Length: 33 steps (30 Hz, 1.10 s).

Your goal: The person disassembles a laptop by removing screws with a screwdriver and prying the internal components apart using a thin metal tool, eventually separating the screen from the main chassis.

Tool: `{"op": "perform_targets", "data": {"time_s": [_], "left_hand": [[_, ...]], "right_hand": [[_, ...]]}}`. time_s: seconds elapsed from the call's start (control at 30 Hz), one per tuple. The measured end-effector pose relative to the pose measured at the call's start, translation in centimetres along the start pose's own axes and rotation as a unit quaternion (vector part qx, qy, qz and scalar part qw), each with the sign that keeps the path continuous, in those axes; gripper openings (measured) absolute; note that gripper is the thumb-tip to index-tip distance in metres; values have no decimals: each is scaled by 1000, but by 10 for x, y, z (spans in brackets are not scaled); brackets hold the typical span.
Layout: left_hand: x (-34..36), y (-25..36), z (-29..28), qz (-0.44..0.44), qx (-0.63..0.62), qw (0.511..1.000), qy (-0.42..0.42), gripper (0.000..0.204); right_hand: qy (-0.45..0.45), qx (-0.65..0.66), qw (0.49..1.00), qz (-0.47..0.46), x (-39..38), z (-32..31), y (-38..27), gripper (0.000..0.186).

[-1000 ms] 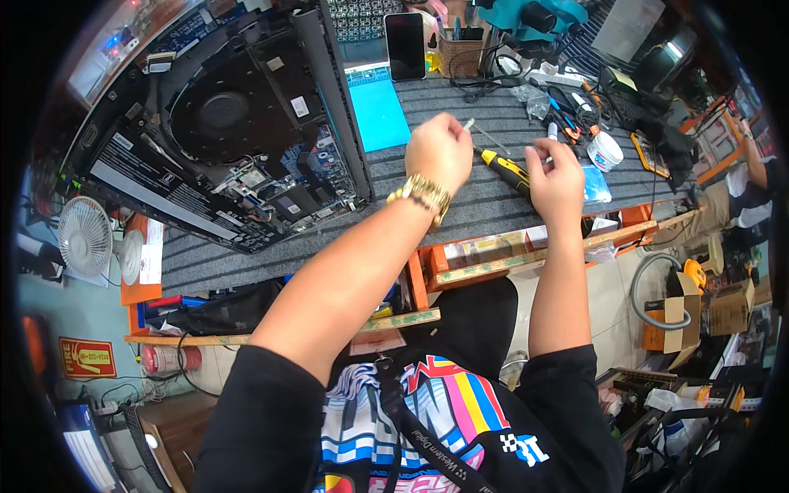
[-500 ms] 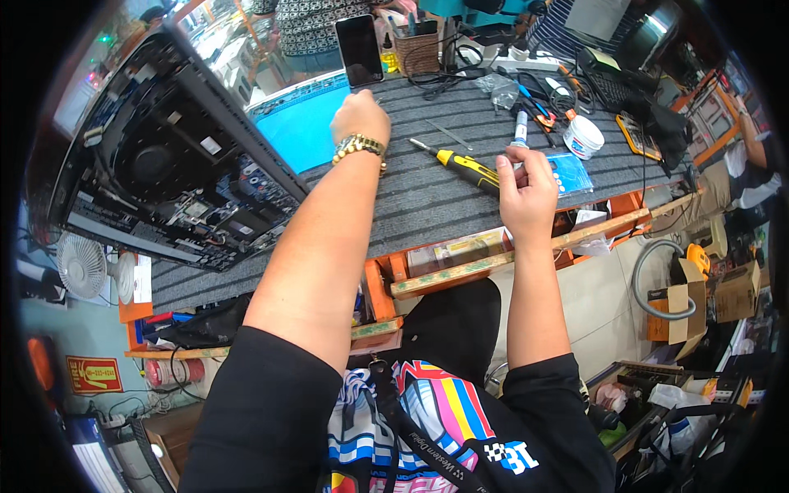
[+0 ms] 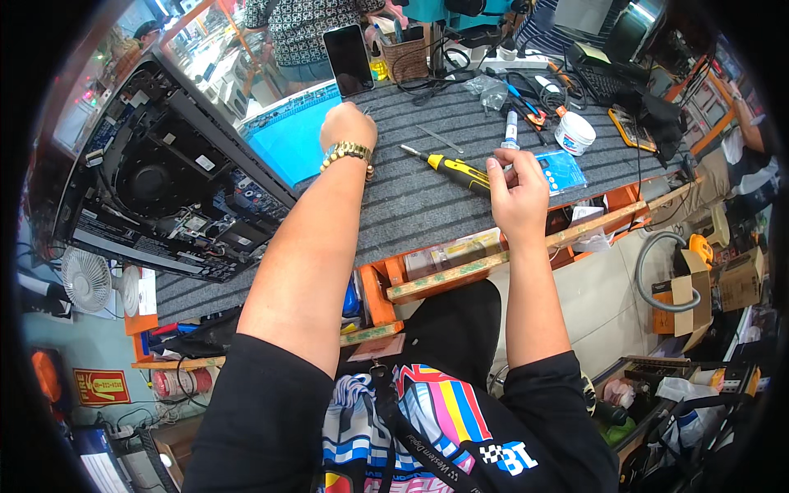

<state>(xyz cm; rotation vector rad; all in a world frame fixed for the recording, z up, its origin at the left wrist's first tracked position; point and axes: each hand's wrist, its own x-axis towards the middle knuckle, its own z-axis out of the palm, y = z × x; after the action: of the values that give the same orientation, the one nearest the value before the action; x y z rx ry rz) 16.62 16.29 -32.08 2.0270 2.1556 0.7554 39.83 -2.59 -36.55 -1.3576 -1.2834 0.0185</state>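
Note:
My left hand [image 3: 345, 127], with a gold watch on the wrist, is stretched out over the grey ribbed mat [image 3: 411, 214] at the edge of a blue work mat [image 3: 288, 144]. Its fingers are curled under, and what they hold is hidden. My right hand [image 3: 518, 189] hovers with fingers loosely curled, the thumb beside the handle end of a yellow and black screwdriver [image 3: 452, 168] lying on the grey mat. A blue packet [image 3: 567, 168] lies just past its fingertips. Nothing shows in the right hand.
An opened computer chassis [image 3: 156, 189] with a fan leans at the left. A dark phone [image 3: 348, 59] stands behind the blue mat. A white jar [image 3: 574, 131], a syringe tube [image 3: 510, 130], tweezers [image 3: 440, 140] and cables crowd the back. A person [image 3: 304, 29] stands beyond the bench.
My left hand has moved left, away from the screwdriver to the blue mat's edge. The right hand stays by the screwdriver handle. My head has tilted, shifting the whole view.

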Motion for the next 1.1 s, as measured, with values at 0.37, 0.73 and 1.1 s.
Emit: {"op": "perform_targets", "data": {"time_s": [0.37,0.73,1.1], "left_hand": [[-79,26,-28,235,-167,957,44,16],[-154,-44,-74,452,-75,885,-85,14],[-175,-21,-139,318,-499,795,-131,20]], "right_hand": [[-113,-103,984,-89,-4,-5,-12,39],[-103,-138,977,-126,-6,8,-16,32],[-187,222,957,-8,-76,24,-122,36]]}}
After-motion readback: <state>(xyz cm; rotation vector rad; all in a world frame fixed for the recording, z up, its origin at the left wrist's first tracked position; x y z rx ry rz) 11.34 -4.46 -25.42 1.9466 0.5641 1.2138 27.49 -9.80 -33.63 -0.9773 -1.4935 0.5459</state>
